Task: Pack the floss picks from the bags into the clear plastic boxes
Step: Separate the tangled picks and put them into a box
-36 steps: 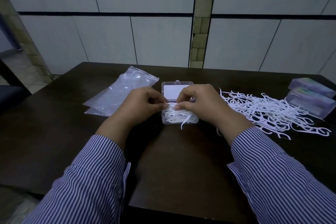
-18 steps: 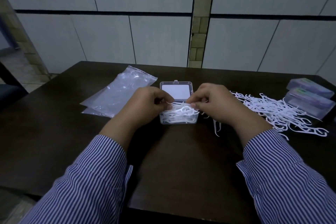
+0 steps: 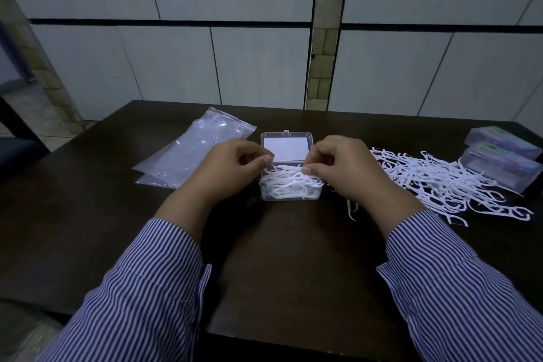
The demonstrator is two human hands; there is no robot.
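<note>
The worktop [image 3: 279,258] is dark brown. The picks [image 3: 435,182] loose on it are white, as are those in the clear box [image 3: 289,195], whose open lid [image 3: 286,145] shows a white card. The bags [image 3: 194,153] are clear with a pale sheen. Two closed boxes [image 3: 499,156] are clear with purple and green labels. Both sleeves [image 3: 141,288] carry fine blue and white stripes. The wall [image 3: 235,53] panels are pale grey with dark seams.
</note>
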